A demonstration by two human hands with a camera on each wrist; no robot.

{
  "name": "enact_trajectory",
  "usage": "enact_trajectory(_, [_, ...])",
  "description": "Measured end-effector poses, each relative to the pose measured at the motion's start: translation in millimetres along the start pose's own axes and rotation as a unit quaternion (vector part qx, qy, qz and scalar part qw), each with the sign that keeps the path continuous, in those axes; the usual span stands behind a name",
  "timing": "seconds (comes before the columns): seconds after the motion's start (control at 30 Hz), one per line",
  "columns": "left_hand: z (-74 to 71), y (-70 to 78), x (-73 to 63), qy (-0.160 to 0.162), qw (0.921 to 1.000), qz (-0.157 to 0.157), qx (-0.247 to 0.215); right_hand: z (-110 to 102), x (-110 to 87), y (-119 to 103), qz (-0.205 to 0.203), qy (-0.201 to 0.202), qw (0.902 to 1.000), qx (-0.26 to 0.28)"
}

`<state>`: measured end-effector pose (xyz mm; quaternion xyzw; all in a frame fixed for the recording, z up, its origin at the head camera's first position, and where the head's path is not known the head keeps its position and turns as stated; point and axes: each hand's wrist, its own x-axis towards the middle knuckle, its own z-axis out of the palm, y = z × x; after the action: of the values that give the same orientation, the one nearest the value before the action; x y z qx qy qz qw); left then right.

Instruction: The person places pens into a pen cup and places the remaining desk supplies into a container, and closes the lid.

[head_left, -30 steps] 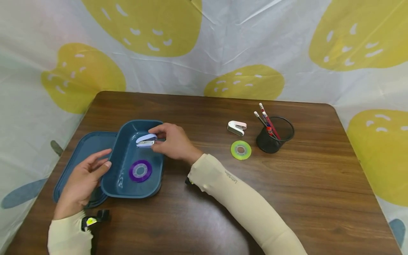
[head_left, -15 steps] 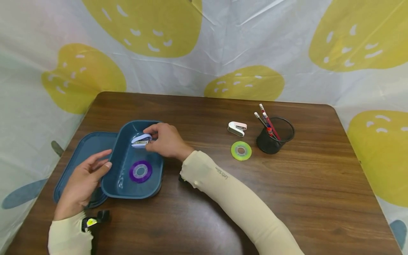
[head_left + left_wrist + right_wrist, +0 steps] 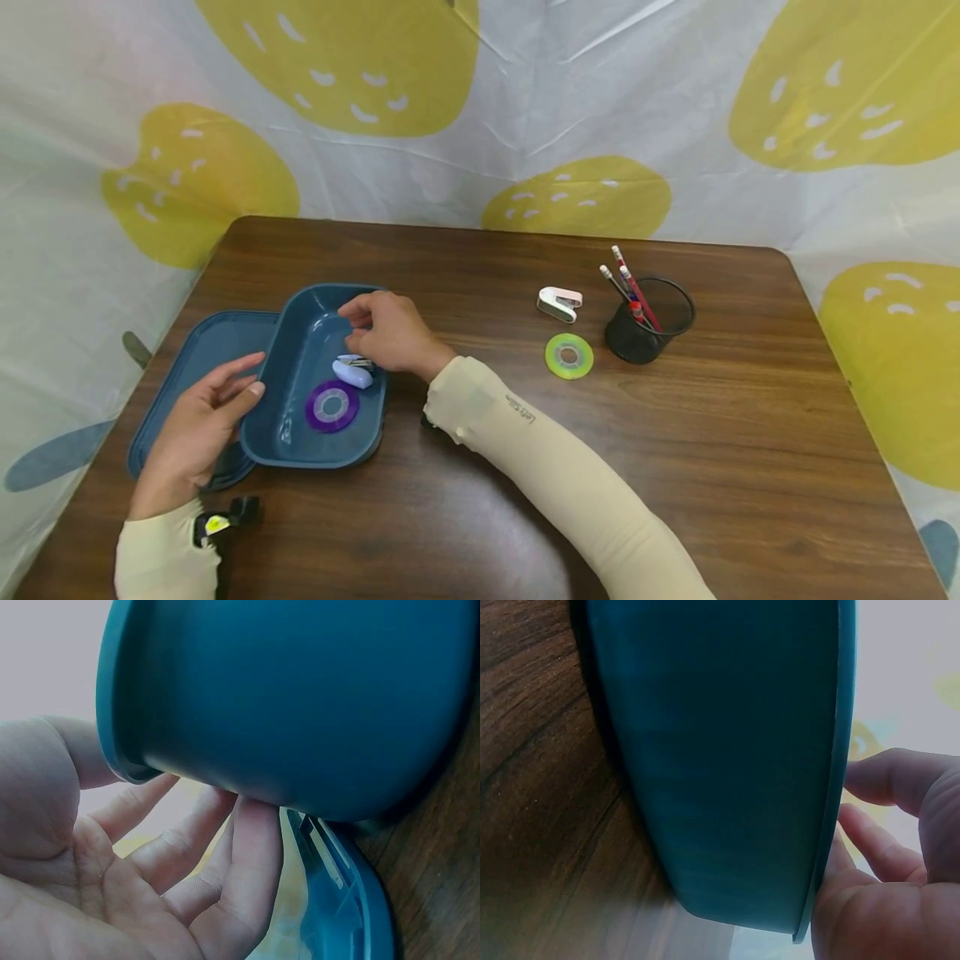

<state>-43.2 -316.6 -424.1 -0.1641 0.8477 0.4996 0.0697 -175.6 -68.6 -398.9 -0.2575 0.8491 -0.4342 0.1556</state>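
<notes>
A blue rectangular plastic box (image 3: 318,461) stands lidless at the left of the table. My left hand (image 3: 197,417) rests against its left side. In the left wrist view, the thumb touches the rim and the fingertips meet the outer wall. My right hand (image 3: 397,332) hovers over the right rim, loosely bent fingers above the interior, holding nothing. Below it, a lavender mini stapler (image 3: 352,375) lies on its side in the box. A purple tape roll (image 3: 332,406) lies flat close by. In the right wrist view, the outer wall (image 3: 720,765) hides the contents.
A matching blue lid (image 3: 202,354) lies partly beneath the box. Farther right are a white mini stapler (image 3: 557,304), a green tape roll (image 3: 568,357) and a black mesh cup (image 3: 637,337) with several pencils. A patterned curtain hangs behind the table.
My right hand moved slightly left over the box and let go of the lavender stapler. The stapler dropped and tipped toward the purple roll. My left hand stayed put.
</notes>
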Motion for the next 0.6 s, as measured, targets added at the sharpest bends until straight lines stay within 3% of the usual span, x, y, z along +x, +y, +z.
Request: enact_trajectory(0.6, [-1.8,-3.5,1.1,0.000,0.9999,0.012,-0.006,-2.5,-3.2,4.5,-0.010,0.027,0.9973,0.068])
